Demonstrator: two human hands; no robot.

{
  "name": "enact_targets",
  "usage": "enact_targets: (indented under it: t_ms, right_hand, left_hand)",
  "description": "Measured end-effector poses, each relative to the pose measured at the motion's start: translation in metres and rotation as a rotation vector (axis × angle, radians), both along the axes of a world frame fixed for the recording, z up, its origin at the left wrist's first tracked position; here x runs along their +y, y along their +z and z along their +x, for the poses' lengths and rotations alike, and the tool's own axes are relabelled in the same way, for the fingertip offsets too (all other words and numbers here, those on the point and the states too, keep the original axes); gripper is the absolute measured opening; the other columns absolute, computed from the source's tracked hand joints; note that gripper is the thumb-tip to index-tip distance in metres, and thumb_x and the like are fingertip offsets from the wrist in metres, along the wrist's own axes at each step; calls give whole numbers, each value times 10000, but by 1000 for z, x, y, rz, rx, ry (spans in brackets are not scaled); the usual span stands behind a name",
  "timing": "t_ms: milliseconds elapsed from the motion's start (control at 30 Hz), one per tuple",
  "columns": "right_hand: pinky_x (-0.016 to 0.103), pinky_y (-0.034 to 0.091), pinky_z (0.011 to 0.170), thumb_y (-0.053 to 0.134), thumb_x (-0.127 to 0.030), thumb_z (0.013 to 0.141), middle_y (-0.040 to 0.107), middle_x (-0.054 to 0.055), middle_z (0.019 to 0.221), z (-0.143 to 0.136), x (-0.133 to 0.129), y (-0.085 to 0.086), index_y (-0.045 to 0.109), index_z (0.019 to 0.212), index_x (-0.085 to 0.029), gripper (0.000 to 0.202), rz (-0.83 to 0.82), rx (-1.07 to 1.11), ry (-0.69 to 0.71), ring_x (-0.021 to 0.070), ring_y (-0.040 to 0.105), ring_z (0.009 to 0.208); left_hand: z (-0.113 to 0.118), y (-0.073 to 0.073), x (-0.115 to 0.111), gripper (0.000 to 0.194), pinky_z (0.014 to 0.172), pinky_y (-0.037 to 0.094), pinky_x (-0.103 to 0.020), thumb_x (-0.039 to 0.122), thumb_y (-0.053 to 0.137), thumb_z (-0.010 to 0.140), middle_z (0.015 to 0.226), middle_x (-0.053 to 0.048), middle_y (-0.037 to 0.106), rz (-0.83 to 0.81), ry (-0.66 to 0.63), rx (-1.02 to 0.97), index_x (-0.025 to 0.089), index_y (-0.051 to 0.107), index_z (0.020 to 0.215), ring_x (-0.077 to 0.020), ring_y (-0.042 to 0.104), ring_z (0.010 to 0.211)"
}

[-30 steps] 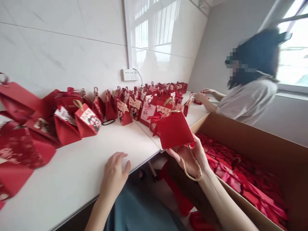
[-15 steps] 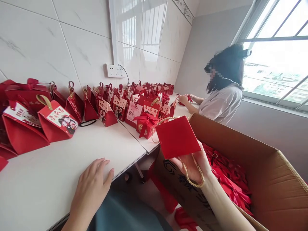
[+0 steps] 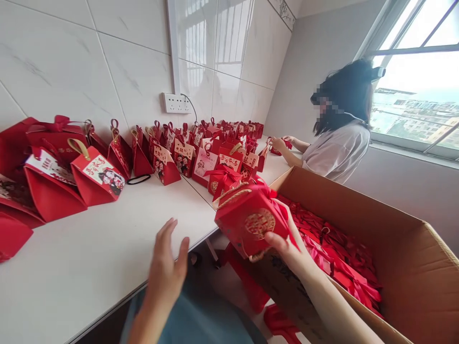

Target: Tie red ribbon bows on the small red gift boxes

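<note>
A red gift box (image 3: 233, 222) with a round gold emblem, a red ribbon and twisted gold cord handles is tilted in my right hand (image 3: 287, 241), thumb on its front face and the other fingers behind it. My left hand (image 3: 168, 263) hangs just above the table's front edge, fingers apart and holding nothing, to the left of the box. Behind the held box stands a similar red box with a ribbon (image 3: 223, 179), partly covered by it.
Many red gift boxes (image 3: 167, 165) line the white table (image 3: 154, 205) along the tiled wall. A black band (image 3: 139, 179) lies before them. At right is a large cardboard carton (image 3: 405, 248) with red ribboned boxes inside. Beyond it, a person (image 3: 340, 148) handles a red box.
My right hand has turned the box, so its emblem face and ribbon now show instead of the plain red face. My left hand has lifted off the table and moved right.
</note>
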State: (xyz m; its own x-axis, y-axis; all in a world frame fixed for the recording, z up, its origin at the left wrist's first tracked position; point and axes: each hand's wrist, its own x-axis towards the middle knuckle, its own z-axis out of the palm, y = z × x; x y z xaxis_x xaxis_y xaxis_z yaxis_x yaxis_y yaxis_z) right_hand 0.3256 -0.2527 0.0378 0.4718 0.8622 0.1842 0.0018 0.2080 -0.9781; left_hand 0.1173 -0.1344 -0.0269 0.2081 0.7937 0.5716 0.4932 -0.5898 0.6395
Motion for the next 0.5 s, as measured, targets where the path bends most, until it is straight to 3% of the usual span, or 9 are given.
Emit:
enact_targets:
  t_ms: [67, 133, 167, 233, 300, 367, 433, 500]
  right_hand:
    - [458, 511, 912, 717, -468, 669, 677, 83, 1080, -8, 5, -5, 540, 1128, -217, 552, -16, 294, 133, 283, 643, 1024]
    - [470, 507, 928, 683, -492, 680, 716, 88, 981, -15, 11, -7, 605, 1025, -187, 468, -30, 548, 226, 295, 657, 1007]
    - [465, 510, 931, 678, -474, 681, 727, 80, 943, -17, 13, -6, 624, 987, -184, 425, -4, 634, 233, 291, 662, 1000]
    - [435, 533, 913, 674, -422, 689, 739, 50, 915, -15, 16, -1, 644, 945, -199, 341, 100, 741, 197, 265, 671, 985]
    - [390, 575, 841, 678, -400, 696, 739, 21, 941, -10, 15, 6, 653, 933, -231, 292, 192, 789, 164, 233, 679, 963]
    - [352, 597, 775, 670, -438, 711, 729, 16, 1000, -4, 12, 11, 658, 941, -258, 292, 215, 804, 176, 215, 681, 957]
    - [359, 596, 775, 649, -496, 719, 718, 31, 1038, -1, 10, 12, 663, 957, -266, 331, 194, 799, 217, 224, 676, 965]
    - [411, 576, 825, 634, -537, 711, 717, 48, 1037, -2, 9, 10, 665, 979, -253, 392, 159, 784, 256, 249, 669, 976]
  left_hand:
    - [27, 13, -21, 639, 1101, 312, -480, 462, 295, 923, 1534, -158, 209, 78, -85, -199, 173, 140, 1471, -291, 262, 1401]
    - [52, 16, -40, 736, 1127, 251, -512, 537, 229, 908, 1567, -148, 47, 258, -207, -243, 136, 12, 1485, -313, 95, 1438]
    - [60, 12, -49, 759, 1117, 269, -517, 525, 288, 899, 1563, -160, 70, 349, -260, -163, 119, 27, 1484, -322, 82, 1437]
    - [69, -6, -60, 733, 1083, 331, -514, 416, 441, 870, 1502, -213, 268, 405, -270, 42, 73, 172, 1459, -329, 214, 1411]
    - [68, -32, -65, 487, 1048, 365, -547, 256, 480, 849, 1333, -186, 528, 310, -220, 259, 115, 463, 1315, -317, 449, 1289]
    - [62, -54, -66, 301, 977, 423, -581, 179, 473, 823, 1159, -130, 661, 183, -192, 390, 169, 637, 1076, -316, 584, 1139]
    - [56, -61, -65, 242, 928, 470, -568, 175, 470, 818, 1111, -98, 685, 95, -191, 422, 190, 667, 958, -307, 614, 1089]
    - [52, -52, -61, 227, 927, 490, -531, 210, 465, 839, 1121, -84, 679, 58, -194, 361, 198, 653, 965, -285, 609, 1098]
